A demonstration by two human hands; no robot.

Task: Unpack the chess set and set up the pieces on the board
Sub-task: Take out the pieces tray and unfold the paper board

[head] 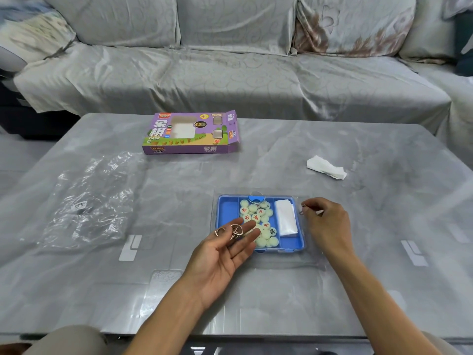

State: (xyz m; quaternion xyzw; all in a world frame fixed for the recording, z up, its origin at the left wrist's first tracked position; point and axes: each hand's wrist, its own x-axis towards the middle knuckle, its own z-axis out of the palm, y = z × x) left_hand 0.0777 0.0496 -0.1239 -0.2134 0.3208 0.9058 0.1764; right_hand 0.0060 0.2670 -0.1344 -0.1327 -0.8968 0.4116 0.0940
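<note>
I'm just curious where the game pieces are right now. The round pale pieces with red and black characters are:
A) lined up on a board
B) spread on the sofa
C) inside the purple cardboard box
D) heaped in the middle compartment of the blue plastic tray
D: the round pale pieces lie jumbled in the middle compartment of the blue plastic tray, beside a folded white sheet.

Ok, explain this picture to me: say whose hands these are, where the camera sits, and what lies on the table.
There is no machine: a person wears a camera on the head, looking down at their own two bare hands. The left hand lies palm up, fingers straight, beside a blue tray of pale round chess pieces and a folded white sheet. The right hand pinches the edge of the tray's clear cover. Farther back on the grey table lie the opened purple box, a crumpled clear plastic bag and a white tissue.
</note>
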